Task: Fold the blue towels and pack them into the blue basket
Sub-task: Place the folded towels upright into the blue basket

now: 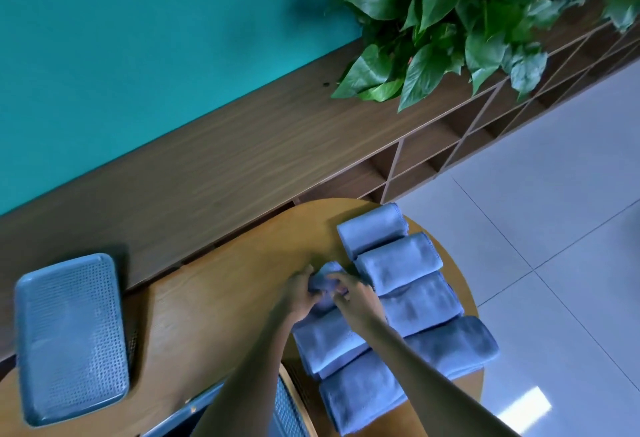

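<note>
Left hand (298, 293) and right hand (353, 298) both pinch small blue towel (325, 279) on table (221, 298), beside folded towels (398, 263). Basket (69, 336) well apart, left. Risk: loose fold springing open in carry.

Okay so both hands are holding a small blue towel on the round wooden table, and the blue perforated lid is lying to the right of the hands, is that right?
Not quite. The head view shows the blue perforated lid lying to the left of the hands, not the right. The rest holds: the left hand and right hand both grip a small blue towel on the round wooden table.
</note>
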